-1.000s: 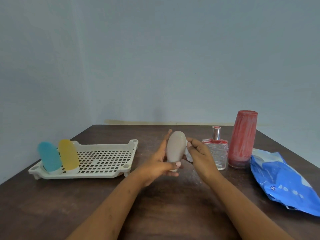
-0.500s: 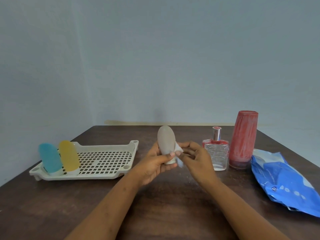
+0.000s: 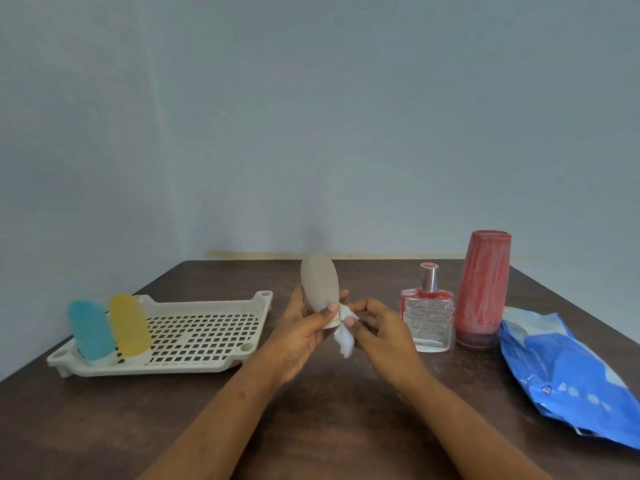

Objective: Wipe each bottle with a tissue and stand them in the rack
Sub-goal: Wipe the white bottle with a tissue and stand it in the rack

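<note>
- We count five bottles: the blue bottle (image 3: pixel 90 330), yellow bottle (image 3: pixel 129 325), grey bottle (image 3: pixel 319 282), glass bottle (image 3: pixel 427 323) and red bottle (image 3: pixel 483 289).
- We see one rack (image 3: pixel 166 368), lower left.
- One tissue (image 3: pixel 344 341), one blue packet (image 3: pixel 571 375).
- Two hands: left hand (image 3: pixel 301 337), right hand (image 3: pixel 381 330).

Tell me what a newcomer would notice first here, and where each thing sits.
At centre, the left hand grips a beige bottle while the right hand pinches a white tissue at its lower end. On the left, a blue bottle and a yellow bottle stand at the white rack's left end. A tall red bottle stands on the right, beside a blue pack.
</note>
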